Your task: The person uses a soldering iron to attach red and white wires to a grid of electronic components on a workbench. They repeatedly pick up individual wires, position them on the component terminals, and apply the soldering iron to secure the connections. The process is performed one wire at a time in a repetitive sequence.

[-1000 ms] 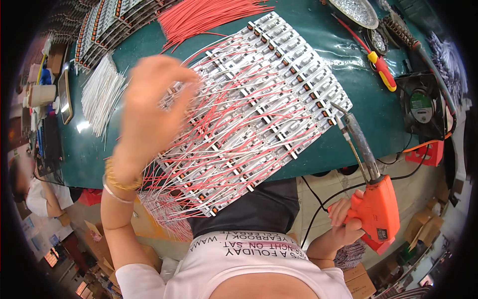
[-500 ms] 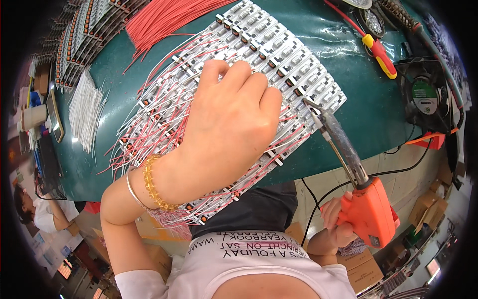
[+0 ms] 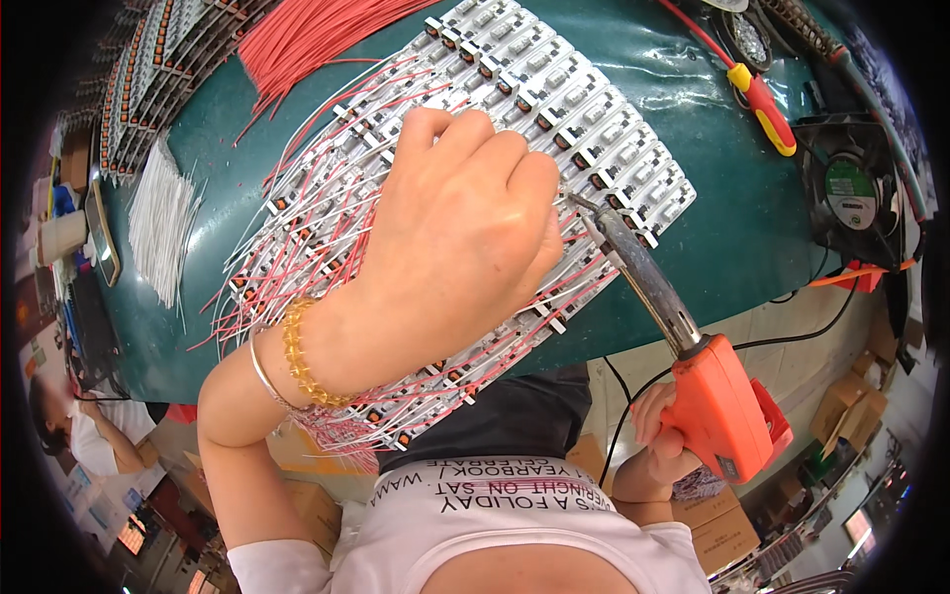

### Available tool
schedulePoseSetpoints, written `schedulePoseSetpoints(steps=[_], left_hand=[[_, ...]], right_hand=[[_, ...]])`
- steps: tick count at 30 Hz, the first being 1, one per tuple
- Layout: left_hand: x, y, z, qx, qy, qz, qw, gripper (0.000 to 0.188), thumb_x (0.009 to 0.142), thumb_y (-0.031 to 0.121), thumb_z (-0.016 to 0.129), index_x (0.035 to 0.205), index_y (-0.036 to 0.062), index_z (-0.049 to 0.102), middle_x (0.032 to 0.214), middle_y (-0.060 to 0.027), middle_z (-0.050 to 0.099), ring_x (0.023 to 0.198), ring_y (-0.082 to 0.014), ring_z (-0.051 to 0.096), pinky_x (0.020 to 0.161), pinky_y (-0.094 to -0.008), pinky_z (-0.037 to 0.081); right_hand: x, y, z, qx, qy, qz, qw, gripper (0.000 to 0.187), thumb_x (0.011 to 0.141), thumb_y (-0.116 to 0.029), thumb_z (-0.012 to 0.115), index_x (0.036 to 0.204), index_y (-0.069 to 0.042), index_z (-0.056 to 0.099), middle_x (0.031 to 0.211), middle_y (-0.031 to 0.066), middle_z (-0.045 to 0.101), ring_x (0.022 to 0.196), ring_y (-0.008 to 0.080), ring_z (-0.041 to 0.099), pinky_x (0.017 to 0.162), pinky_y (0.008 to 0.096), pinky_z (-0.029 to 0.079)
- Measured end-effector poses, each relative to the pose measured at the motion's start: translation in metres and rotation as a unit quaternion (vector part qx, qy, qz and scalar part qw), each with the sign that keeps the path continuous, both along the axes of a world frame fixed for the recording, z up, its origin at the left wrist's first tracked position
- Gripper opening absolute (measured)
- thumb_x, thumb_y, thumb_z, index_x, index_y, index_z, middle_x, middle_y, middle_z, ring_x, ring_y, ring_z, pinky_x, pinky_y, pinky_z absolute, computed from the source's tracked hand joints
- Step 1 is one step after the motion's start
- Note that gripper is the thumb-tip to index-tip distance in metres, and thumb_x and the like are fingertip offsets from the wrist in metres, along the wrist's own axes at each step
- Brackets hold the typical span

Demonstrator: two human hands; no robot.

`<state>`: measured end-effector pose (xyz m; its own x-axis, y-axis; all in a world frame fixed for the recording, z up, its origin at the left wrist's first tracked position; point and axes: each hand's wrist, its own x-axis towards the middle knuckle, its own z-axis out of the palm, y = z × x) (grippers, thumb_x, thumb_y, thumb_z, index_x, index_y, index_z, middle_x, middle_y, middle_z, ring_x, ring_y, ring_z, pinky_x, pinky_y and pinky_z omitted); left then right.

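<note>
My left hand (image 3: 465, 218) lies over a slanting panel of small white circuit boards (image 3: 579, 104), its fingers curled closed. What its fingertips hold, if anything, is hidden under the hand. In my right hand (image 3: 658, 436) is an orange-handled soldering gun (image 3: 722, 406). Its dark metal barrel slants up to the left, and the bent tip is over the boards just right of my left knuckles. Many red and white wires (image 3: 327, 213) run from the lower-left rows of boards. The upper-right rows show no wires.
Loose red wires (image 3: 307, 45) and white wires (image 3: 163, 228) lie on the green table mat (image 3: 732, 238). Stacked board panels (image 3: 168, 74) stand far left. A red-yellow screwdriver (image 3: 762, 109) and a black fan (image 3: 851, 188) sit at right. Another person (image 3: 94, 431) is at the left edge.
The soldering gun has moved left and slightly up, bringing its tip closer to my left hand. My left hand remains closed over the boards, shifted only slightly.
</note>
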<state>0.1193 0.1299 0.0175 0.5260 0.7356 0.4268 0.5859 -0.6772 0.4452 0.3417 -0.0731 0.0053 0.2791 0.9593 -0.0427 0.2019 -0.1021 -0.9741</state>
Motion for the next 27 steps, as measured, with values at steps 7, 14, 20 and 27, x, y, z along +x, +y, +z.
schedulePoseSetpoints(steps=[7, 14, 20, 27], left_hand=[[0.000, 0.001, 0.001, -0.008, -0.005, -0.002, 1.000, 0.016, 0.067, 0.001, 0.070, 0.072, 0.0071, 0.056, 0.067, -0.0032, 0.053, 0.068, -0.0231, 0.051, 0.070, -0.0360, 0.037], [0.002, 0.001, 0.001, -0.014, -0.005, -0.002, 1.000, 0.015, 0.067, 0.002, 0.070, 0.072, 0.0075, 0.056, 0.066, -0.0033, 0.053, 0.069, -0.0229, 0.050, 0.070, -0.0360, 0.037], [-0.001, 0.000, 0.006, 0.013, -0.002, 0.003, 1.000, 0.014, 0.069, 0.004, 0.071, 0.074, 0.0079, 0.059, 0.073, -0.0047, 0.056, 0.072, -0.0237, 0.052, 0.073, -0.0351, 0.038], [-0.110, -0.008, 0.023, -0.159, 0.041, 0.212, 0.963, 0.040, 0.071, 0.018, 0.080, 0.102, 0.0018, 0.059, 0.090, -0.0091, 0.059, 0.087, -0.0222, 0.054, 0.079, -0.0335, 0.043]], right_hand=[[0.001, 0.008, -0.002, 0.065, 0.005, 0.071, 0.995, 0.071, 0.086, -0.058, 0.060, 0.118, 0.005, 0.047, 0.051, -0.0036, 0.045, 0.043, 0.0090, 0.043, 0.047, 0.0246, 0.039], [0.004, 0.008, -0.009, 0.083, 0.081, 0.061, 0.991, 0.080, 0.088, -0.057, 0.058, 0.129, 0.010, 0.043, 0.049, -0.0035, 0.045, 0.039, 0.0087, 0.044, 0.044, 0.0238, 0.041], [-0.007, 0.022, 0.002, 0.108, 0.058, 0.069, 0.990, 0.075, 0.090, -0.052, 0.058, 0.128, 0.011, 0.041, 0.048, -0.0021, 0.045, 0.038, 0.0094, 0.044, 0.042, 0.0240, 0.041], [0.001, 0.015, -0.004, 0.167, 0.053, 0.039, 0.984, 0.070, 0.093, -0.047, 0.056, 0.128, 0.011, 0.041, 0.048, -0.0001, 0.044, 0.036, 0.0100, 0.040, 0.040, 0.0244, 0.038]])
